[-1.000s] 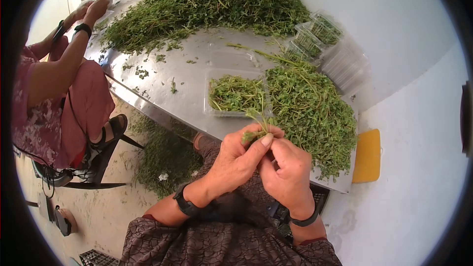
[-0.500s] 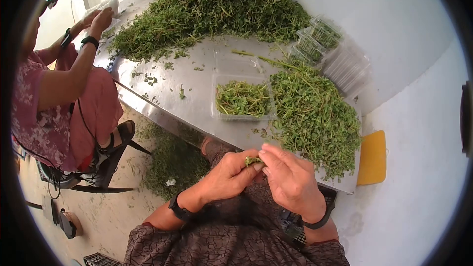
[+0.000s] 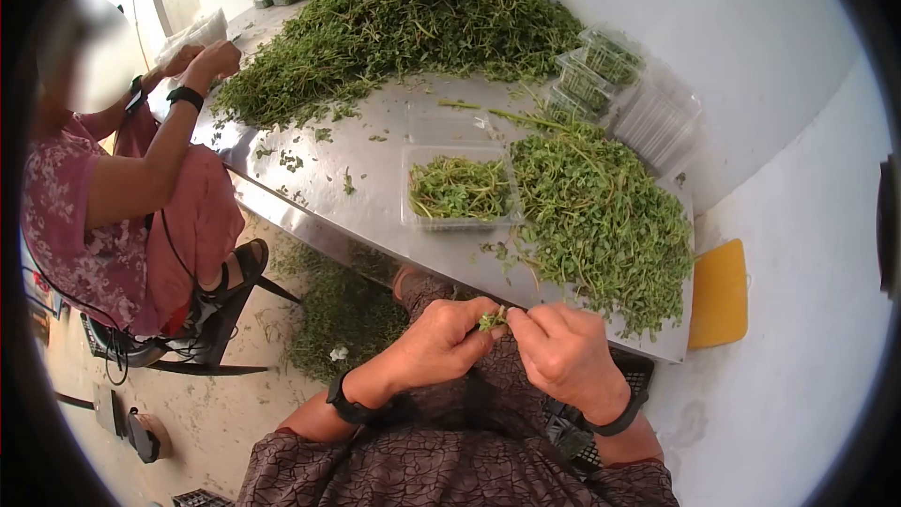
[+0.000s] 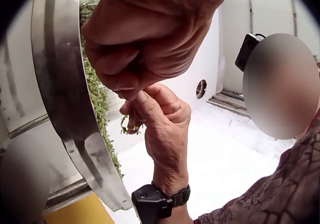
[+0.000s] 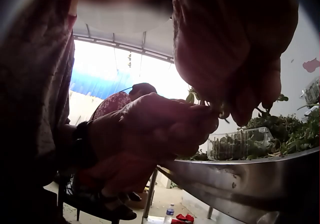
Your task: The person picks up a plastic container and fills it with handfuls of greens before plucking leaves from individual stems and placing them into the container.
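Over my lap, in front of the table edge, both hands meet at the fingertips around a small green sprig (image 3: 490,321). My left hand (image 3: 441,345) pinches it between thumb and fingers. My right hand (image 3: 567,357) pinches it from the other side, and the left wrist view shows leaves (image 4: 131,126) hanging by its fingers. Beyond the hands, an open clear plastic container (image 3: 405,190) holds green sprigs (image 3: 460,188). Right beside that container lies a heap of loose greens (image 3: 605,221).
A far larger pile of greens (image 3: 413,19) covers the back of the metal table (image 3: 366,174). Filled boxes (image 3: 591,80) and nested clear containers (image 3: 657,122) stand at the right by the wall. Another person (image 3: 131,188) sits at left. A yellow board (image 3: 718,296) stands beside the table.
Both hands have lowered from near the container toward my lap. My right fingers were more extended half a second ago and now curl in on the sprig. The head view has shifted slightly.
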`<act>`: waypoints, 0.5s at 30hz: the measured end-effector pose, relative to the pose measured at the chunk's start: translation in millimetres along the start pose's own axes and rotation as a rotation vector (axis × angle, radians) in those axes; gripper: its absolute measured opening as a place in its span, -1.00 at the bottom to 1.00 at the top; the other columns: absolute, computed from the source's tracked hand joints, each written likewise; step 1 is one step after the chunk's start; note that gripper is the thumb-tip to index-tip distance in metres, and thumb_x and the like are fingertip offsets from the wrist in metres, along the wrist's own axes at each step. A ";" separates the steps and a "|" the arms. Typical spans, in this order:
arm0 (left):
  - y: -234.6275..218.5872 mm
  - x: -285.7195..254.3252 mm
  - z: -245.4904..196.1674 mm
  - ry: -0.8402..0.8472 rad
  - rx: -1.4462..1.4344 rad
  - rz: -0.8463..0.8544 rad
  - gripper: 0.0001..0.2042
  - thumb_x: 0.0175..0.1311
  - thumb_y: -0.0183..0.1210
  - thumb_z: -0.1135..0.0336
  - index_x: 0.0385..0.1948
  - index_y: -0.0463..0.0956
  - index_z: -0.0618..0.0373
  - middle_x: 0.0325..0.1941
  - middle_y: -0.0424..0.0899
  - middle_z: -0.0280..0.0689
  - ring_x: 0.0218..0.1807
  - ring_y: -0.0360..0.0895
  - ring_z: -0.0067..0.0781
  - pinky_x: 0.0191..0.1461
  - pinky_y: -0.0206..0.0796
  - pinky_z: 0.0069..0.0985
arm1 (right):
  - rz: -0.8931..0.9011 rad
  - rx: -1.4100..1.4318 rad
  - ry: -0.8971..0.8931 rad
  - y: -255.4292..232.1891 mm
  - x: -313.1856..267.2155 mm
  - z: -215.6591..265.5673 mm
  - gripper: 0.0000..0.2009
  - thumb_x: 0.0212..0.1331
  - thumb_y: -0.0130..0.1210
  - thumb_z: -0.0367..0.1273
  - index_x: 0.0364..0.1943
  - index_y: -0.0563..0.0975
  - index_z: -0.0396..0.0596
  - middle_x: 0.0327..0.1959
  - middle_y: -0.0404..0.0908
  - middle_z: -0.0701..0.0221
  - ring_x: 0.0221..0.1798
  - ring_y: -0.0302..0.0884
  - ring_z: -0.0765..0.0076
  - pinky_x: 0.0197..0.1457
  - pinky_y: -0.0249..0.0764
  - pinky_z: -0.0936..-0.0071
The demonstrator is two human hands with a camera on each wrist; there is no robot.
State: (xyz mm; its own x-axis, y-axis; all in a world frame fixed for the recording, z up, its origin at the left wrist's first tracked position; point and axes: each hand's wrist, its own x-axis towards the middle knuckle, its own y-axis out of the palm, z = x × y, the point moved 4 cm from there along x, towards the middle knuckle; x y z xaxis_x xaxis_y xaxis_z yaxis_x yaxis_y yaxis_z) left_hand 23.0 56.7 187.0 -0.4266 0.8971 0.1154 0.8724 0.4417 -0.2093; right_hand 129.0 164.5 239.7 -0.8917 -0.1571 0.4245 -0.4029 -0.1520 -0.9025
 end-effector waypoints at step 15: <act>-7.6 -0.6 -32.9 0.273 -0.111 0.050 -0.93 0.35 0.05 0.42 -0.25 0.47 0.19 -0.46 0.57 -0.26 -0.50 0.54 -0.45 -0.39 0.37 -0.51 | -0.435 0.702 0.496 -11.0 -0.2 -9.1 -0.90 0.18 0.03 -0.60 -0.25 0.54 -0.23 -0.60 0.59 0.36 -0.64 0.47 0.58 -0.59 0.34 0.62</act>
State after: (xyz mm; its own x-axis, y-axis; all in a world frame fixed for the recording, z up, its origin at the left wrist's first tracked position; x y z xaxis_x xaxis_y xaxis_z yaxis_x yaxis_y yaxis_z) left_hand 24.5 52.4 220.5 -0.3159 0.8746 0.3678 0.9176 0.3801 -0.1159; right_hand 131.8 175.1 248.9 -0.7439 0.4567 0.4880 -0.6474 -0.6738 -0.3562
